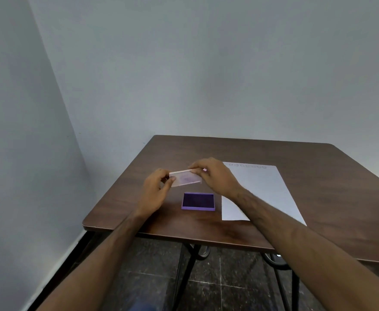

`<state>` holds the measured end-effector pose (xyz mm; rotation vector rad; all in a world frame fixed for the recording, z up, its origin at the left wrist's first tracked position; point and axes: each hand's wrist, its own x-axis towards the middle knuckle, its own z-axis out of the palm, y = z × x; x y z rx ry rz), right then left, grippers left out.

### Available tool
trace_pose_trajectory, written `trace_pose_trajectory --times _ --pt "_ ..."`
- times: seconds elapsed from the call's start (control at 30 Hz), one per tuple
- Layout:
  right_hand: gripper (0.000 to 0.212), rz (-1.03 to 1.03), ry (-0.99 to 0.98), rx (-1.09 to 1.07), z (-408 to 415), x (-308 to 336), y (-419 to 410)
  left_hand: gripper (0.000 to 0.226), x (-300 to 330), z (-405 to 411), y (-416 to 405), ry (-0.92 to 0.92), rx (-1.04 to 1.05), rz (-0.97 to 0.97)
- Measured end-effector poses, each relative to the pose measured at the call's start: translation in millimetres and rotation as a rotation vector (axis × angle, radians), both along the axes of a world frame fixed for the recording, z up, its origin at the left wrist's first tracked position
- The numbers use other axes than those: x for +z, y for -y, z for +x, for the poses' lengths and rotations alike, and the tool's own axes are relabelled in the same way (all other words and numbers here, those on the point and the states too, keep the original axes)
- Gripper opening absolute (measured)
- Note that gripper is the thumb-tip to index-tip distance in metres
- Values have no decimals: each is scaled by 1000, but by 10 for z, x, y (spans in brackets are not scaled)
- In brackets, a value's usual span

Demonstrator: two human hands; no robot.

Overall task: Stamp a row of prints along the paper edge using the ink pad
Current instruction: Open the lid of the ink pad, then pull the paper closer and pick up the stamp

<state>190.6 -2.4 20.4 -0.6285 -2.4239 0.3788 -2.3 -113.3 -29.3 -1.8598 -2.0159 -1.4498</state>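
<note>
A purple ink pad (198, 201) lies uncovered on the brown table (251, 151), its dark inked face up. Just behind and above it both hands hold a clear plastic lid (185, 178), stained faintly purple. My left hand (156, 190) pinches the lid's left end and my right hand (213, 175) grips its right end. A white sheet of paper (264, 189) lies to the right, with a row of several faint round prints (248, 166) along its far edge. A small pink piece shows at my right fingers; no stamp is clearly visible.
The table stands in a corner, with grey walls (184, 75) behind and to the left. Its near edge (161, 235) runs across below my forearms, above black metal legs (184, 274) and a dark tiled floor (228, 286).
</note>
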Motion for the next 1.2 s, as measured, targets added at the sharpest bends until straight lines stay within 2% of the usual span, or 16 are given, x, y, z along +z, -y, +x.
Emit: trace_pose_trajectory --times 0.07,0.17,0.23,0.33,0.47,0.53,0.6,0.63,0.7,0.77,0.83,0.9,1.0,1.2 --pt "30 -126 -83 -7 -64 -6 -5 8 -19 -108 -26 105 89 -8" --pt "27 -239 -139 -53 -41 -53 -50 14 -40 -258 -24 410 235 -58" --pt "23 -301 -126 -104 19 -93 -105 15 -55 -298 -47 483 311 -99" --pt "20 -361 -122 -156 131 -150 -200 16 -83 -294 -99 387 371 -180" --pt "19 -273 -44 -223 332 -229 -277 18 -121 -321 -132 262 418 -248" --pt "21 -214 35 -277 446 -277 -318 27 -135 -321 -155 167 447 -301" --pt "30 -104 195 -378 578 -330 -364 34 -130 -272 -136 71 447 -286" --pt "38 -50 291 -430 649 -358 -381 36 -119 -224 -110 29 389 -229" --pt "55 -27 435 -478 797 -424 -397 42 -93 -123 -41 -63 131 -134" --pt "68 -105 504 -465 923 -498 -399 60 -75 -18 13 -169 -139 -227" --pt "71 -169 525 -443 1017 -561 -393 81 -53 37 11 -216 -263 -392" --pt "70 -165 527 -424 1073 -570 -388 93 -32 50 -12 -191 -283 -459" --pt "66 -162 534 -371 1143 -518 -369 92 -53 51 -38 -271 -294 -429" --pt "35 -71 480 -323 1334 -363 -325 89 -60 79 -101 -296 -228 -370"
